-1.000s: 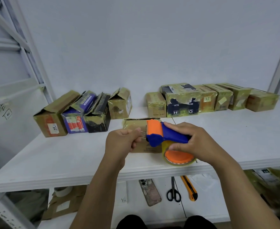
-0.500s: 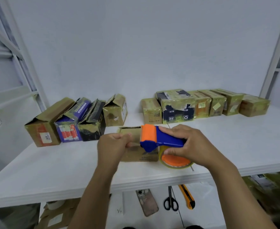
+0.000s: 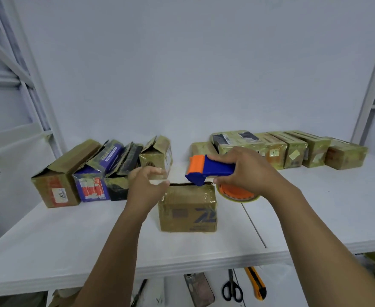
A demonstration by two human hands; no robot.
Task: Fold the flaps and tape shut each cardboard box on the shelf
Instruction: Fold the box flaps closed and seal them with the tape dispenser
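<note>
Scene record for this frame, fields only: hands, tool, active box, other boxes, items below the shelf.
left hand: fingers apart at centre box's top left corner, nothing visibly held
right hand: grips tape dispenser handle
tape dispenser: blue and orange, nose at centre box's top
centre box: upright on shelf, dark gap along top far edge
left boxes: four, flaps open
right boxes: row, closed, glossy with tape
below: scissors, utility knife, phone

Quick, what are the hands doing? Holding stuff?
Left hand: looks open, fingers apart beside the box; nothing visibly held.
Right hand: closed around the tape dispenser.
</note>
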